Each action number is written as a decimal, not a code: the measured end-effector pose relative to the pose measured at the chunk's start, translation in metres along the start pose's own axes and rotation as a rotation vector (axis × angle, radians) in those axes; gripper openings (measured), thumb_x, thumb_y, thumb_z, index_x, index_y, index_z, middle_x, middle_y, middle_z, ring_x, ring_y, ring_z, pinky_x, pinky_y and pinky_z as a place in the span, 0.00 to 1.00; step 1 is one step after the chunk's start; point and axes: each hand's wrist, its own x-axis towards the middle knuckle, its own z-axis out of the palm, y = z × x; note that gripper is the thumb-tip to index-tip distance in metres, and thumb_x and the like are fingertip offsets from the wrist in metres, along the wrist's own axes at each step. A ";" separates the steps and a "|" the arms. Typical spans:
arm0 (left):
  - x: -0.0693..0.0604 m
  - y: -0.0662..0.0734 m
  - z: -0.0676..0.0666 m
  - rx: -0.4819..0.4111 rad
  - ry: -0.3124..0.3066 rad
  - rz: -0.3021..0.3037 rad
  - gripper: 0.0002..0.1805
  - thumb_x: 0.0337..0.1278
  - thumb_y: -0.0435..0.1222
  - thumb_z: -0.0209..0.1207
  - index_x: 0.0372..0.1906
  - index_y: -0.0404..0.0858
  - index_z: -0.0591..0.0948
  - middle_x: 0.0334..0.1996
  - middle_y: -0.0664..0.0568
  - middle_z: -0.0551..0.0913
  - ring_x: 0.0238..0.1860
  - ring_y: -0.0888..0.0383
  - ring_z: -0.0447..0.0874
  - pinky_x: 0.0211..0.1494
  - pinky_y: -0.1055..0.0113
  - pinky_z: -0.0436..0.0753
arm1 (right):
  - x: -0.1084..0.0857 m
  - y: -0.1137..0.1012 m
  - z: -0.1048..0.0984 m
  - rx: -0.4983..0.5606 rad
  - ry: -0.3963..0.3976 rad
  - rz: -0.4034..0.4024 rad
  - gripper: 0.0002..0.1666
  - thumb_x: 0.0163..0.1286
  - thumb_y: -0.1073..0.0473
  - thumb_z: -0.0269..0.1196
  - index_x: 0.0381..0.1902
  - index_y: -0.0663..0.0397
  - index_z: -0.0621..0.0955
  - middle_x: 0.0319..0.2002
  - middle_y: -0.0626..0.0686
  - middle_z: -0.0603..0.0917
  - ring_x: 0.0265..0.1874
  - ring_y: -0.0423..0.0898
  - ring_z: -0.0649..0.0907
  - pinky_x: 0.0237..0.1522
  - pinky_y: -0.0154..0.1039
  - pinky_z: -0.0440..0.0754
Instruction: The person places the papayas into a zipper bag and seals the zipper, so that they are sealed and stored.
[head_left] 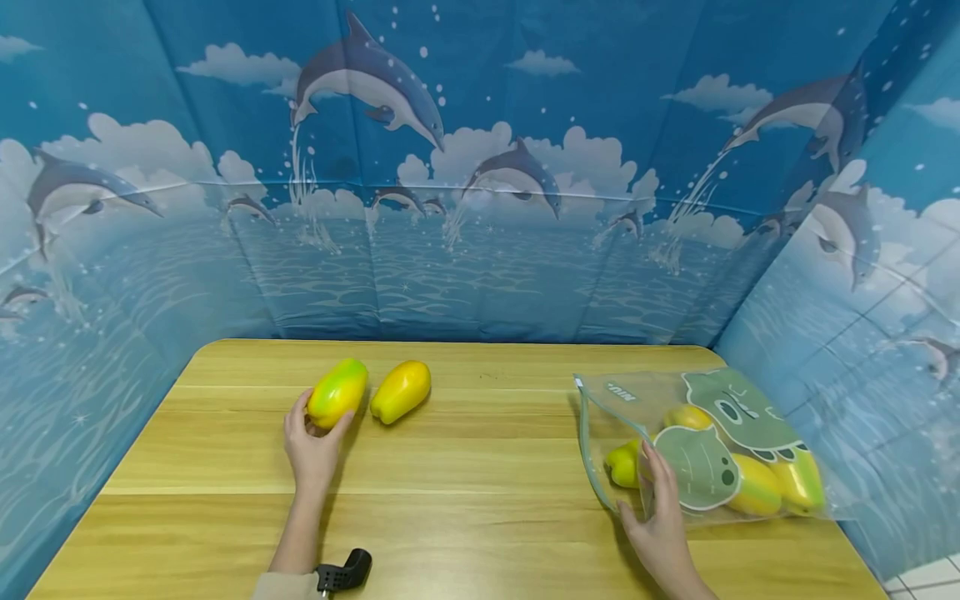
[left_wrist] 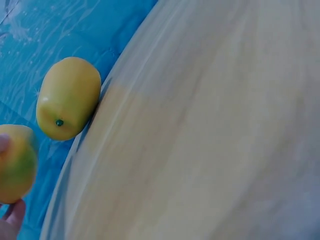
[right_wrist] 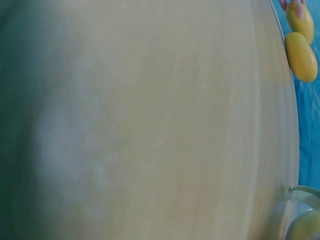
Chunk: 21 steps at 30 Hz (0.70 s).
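Note:
In the head view my left hand [head_left: 313, 450] grips a yellow-green papaya-like fruit [head_left: 339, 393] at the table's left, thumb and fingers on its two sides. Just right of it lies a yellow fruit [head_left: 402, 392]. My right hand [head_left: 660, 525] touches the near side of a clear zip bag [head_left: 622, 396] with green cartoon prints; whether its fingers pinch the film I cannot tell. Several yellow fruits [head_left: 756, 485] lie inside the bag, one [head_left: 624, 464] near its mouth. The left wrist view shows my left fingers [left_wrist: 16, 216] at the held fruit [left_wrist: 18, 164], beside the other fruit [left_wrist: 69, 99].
The wooden table [head_left: 480, 500] spans the front. Behind it and at both sides hangs a blue curtain [head_left: 480, 275] with dolphins. A black strap device [head_left: 345, 572] sits on my left wrist. White floor tiles [head_left: 930, 577] show at the lower right.

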 end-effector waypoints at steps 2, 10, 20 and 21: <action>-0.001 0.005 0.001 -0.022 0.027 0.022 0.37 0.40 0.34 0.70 0.60 0.35 0.69 0.50 0.43 0.68 0.49 0.53 0.68 0.46 0.82 0.69 | 0.000 0.000 0.000 -0.003 0.004 -0.006 0.62 0.27 0.92 0.61 0.67 0.69 0.55 0.60 0.70 0.59 0.61 0.31 0.58 0.56 0.15 0.59; -0.008 0.035 0.009 -0.158 0.001 0.059 0.36 0.38 0.30 0.71 0.58 0.34 0.70 0.48 0.54 0.68 0.47 0.55 0.68 0.47 0.85 0.72 | 0.000 0.000 -0.001 0.012 0.015 -0.036 0.62 0.26 0.92 0.61 0.66 0.71 0.55 0.60 0.71 0.59 0.59 0.31 0.60 0.57 0.16 0.60; -0.033 0.086 0.027 -0.140 -0.161 0.157 0.34 0.37 0.25 0.69 0.56 0.27 0.70 0.51 0.35 0.69 0.47 0.51 0.69 0.46 0.85 0.72 | 0.001 -0.002 -0.002 0.012 0.006 -0.012 0.63 0.28 0.92 0.62 0.67 0.69 0.54 0.61 0.71 0.58 0.58 0.31 0.61 0.56 0.15 0.60; -0.035 0.087 0.030 -0.136 -0.176 0.162 0.34 0.37 0.26 0.69 0.56 0.27 0.70 0.51 0.35 0.69 0.48 0.50 0.69 0.46 0.85 0.72 | 0.001 -0.002 -0.002 0.013 0.007 -0.010 0.63 0.28 0.92 0.63 0.67 0.69 0.54 0.61 0.70 0.58 0.58 0.31 0.61 0.56 0.15 0.60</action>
